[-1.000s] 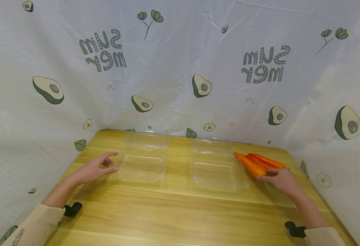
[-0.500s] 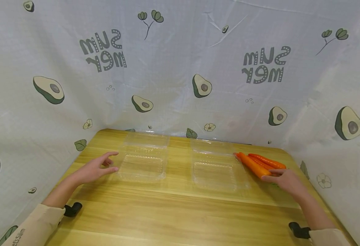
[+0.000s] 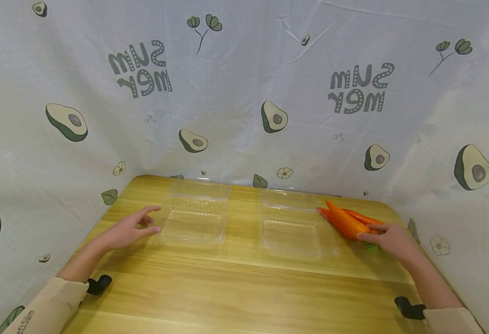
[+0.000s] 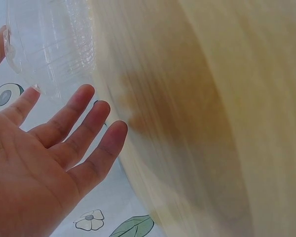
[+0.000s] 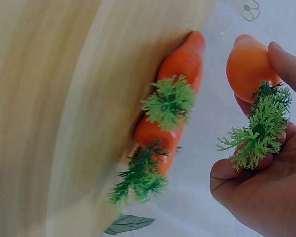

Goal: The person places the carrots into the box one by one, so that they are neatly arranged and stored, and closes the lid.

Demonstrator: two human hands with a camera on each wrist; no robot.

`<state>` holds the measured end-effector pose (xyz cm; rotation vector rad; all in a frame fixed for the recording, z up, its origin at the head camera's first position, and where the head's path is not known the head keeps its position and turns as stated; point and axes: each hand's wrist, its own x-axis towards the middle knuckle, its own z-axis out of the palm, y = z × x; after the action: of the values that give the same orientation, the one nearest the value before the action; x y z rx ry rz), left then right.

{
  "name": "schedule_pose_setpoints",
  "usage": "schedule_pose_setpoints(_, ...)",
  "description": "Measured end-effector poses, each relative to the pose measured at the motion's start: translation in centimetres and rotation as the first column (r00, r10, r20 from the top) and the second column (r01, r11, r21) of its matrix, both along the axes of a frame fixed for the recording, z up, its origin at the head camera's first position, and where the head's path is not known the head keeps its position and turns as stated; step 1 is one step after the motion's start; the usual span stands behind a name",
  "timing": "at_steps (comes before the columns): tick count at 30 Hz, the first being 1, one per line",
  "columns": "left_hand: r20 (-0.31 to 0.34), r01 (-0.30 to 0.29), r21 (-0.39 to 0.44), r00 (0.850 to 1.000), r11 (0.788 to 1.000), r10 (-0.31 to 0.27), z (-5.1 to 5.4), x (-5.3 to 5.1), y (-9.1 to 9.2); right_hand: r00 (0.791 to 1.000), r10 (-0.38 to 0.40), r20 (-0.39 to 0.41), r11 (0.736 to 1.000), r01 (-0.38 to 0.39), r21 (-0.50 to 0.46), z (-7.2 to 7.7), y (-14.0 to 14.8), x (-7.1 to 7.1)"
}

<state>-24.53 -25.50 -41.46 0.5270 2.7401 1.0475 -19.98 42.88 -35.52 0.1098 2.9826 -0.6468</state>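
My right hand [image 3: 395, 240] pinches an orange carrot [image 3: 345, 223] near its leafy green top [image 5: 261, 131]. That carrot appears raised off the table, its pointed end toward the back. Beneath and behind it lie more carrots [image 5: 182, 64], partly hidden in the head view. My left hand [image 3: 129, 229] holds nothing; its fingers are spread and loosely bent beside the left clear plastic container [image 3: 192, 242], and I cannot tell whether they touch it. A second clear plastic container [image 3: 290, 253] stands with its lid open, just left of the carrots.
The wooden table [image 3: 236, 297] runs to a curtain [image 3: 236, 93] printed with avocados, which closes in the back and both sides. Both containers have their lids [image 3: 200, 188] folded back toward the curtain. A black wrist mount [image 3: 409, 308] sits on each forearm.
My right hand has shifted right and slightly up with the carrot, lifting it from the others. Green leaves now show below that hand. The left hand has stayed still.
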Motion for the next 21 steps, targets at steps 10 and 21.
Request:
schedule_pose_setpoints(10, 0.000, -0.002, 0.000, 1.000, 1.000, 0.002, 0.1, -0.1, 0.0, 1.000, 0.015, -0.023, 1.000, -0.014, 0.016, 1.2, -1.4, -0.3)
schedule_pose_setpoints(21, 0.003, 0.007, 0.010, 1.000, 1.000, -0.007, 0.0, 0.0, -0.1, 0.994, 0.090, -0.056, 0.994, -0.093, -0.050, 2.6, -4.6, -0.9)
